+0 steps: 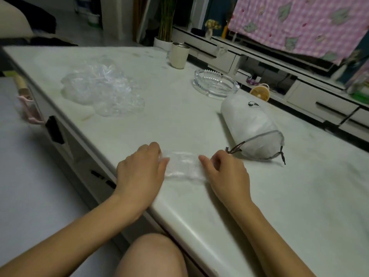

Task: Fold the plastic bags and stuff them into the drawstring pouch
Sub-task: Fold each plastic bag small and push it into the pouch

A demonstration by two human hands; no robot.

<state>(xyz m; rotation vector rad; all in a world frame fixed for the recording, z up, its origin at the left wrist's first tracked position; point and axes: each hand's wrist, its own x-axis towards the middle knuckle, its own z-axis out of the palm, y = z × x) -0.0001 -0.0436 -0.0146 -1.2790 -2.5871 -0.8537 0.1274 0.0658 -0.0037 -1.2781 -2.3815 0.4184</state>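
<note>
Head view shows a small folded clear plastic bag (183,166) flat on the pale marble-look table (279,196), near its front edge. The left hand (139,168) and the right hand (225,172) grip its two ends with bent fingers. A white mesh drawstring pouch (253,128) lies on its side near the right hand. A pile of crumpled clear plastic bags (101,88) sits farther back on the left.

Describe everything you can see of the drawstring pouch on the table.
The drawstring pouch is pale, translucent fabric with a grey-hemmed mouth, dark knotted cords and a small black logo. Bulging full, it lies on its side on the table, mouth towards the person, near the glass ashtray.
</note>
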